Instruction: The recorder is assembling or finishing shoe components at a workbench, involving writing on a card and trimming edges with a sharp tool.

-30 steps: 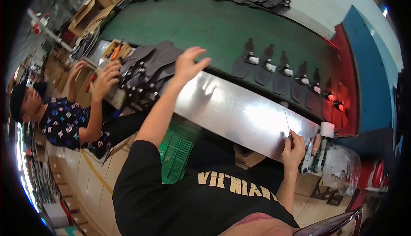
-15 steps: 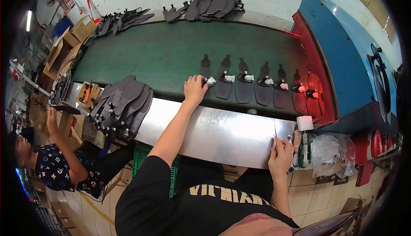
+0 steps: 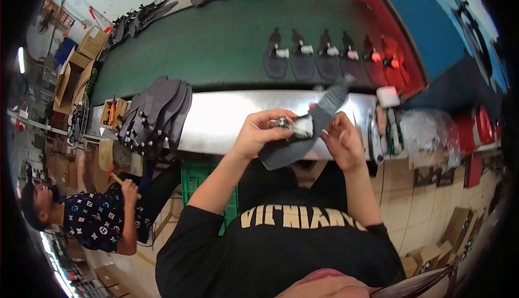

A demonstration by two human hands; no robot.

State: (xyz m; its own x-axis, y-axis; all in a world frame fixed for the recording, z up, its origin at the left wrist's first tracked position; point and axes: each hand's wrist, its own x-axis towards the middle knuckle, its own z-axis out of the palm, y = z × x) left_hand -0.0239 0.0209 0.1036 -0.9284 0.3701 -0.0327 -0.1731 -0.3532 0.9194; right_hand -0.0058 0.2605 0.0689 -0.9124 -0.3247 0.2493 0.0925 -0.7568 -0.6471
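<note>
A dark shoe sole [image 3: 289, 153] with a white-wrapped strap piece [image 3: 301, 127] on its middle is held above the metal ledge's front edge. My left hand [image 3: 258, 134] is closed, thumb and fingers pinching the strap piece. My right hand [image 3: 346, 142] is at the sole's narrower part, fingers curled about its edge and partly hidden behind it. The sole's narrow far end is blurred by motion. Beyond my hands, a row of similar soles [image 3: 276, 64] with white-wrapped pieces lies on the green conveyor belt [image 3: 205, 44].
On the left of the metal ledge [image 3: 211, 119] is a pile of dark soles [image 3: 159, 106]. At right are hand tools [image 3: 381, 125], a white roll [image 3: 387, 96] and a plastic bag [image 3: 430, 136]. A co-worker [image 3: 92, 211] with a hammer [image 3: 116, 176] sits at left. A green crate [image 3: 194, 182] stands below.
My left hand has lifted the nearest sole off the belt and brought it back toward me. My right hand has moved up from the ledge to meet it. The co-worker now holds a hammer.
</note>
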